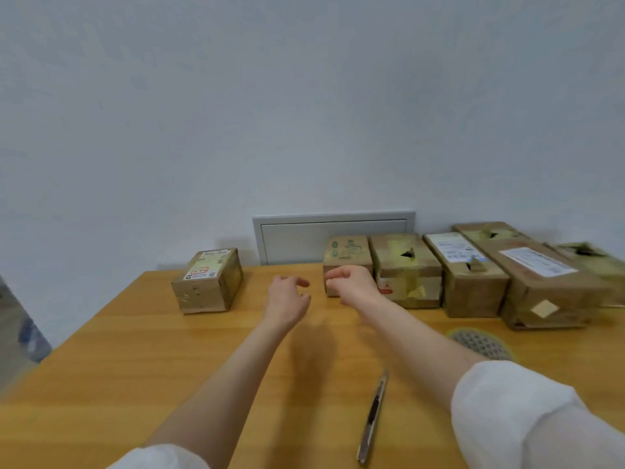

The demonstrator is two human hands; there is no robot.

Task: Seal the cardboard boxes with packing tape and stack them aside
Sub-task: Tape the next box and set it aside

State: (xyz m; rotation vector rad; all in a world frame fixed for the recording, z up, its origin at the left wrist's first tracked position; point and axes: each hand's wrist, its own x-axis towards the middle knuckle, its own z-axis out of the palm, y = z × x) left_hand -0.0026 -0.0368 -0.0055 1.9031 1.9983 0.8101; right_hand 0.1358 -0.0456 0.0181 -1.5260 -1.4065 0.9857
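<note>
Several cardboard boxes stand in a row along the far right of the wooden table (169, 350). The leftmost of them is a small box (346, 252) with green print. One more small box (208, 280) with a label stands alone at the far left. My right hand (353, 286) hovers just in front of the small green-print box, fingers loosely curled, holding nothing. To the left of it, above the table, my left hand (287, 297) is also loosely curled and holds nothing. No tape roll is in view.
A utility knife (373, 418) lies on the table near the front, between my forearms. A round mesh grommet (482, 343) sits in the tabletop at right. A white panel (333, 231) is set in the wall behind the boxes.
</note>
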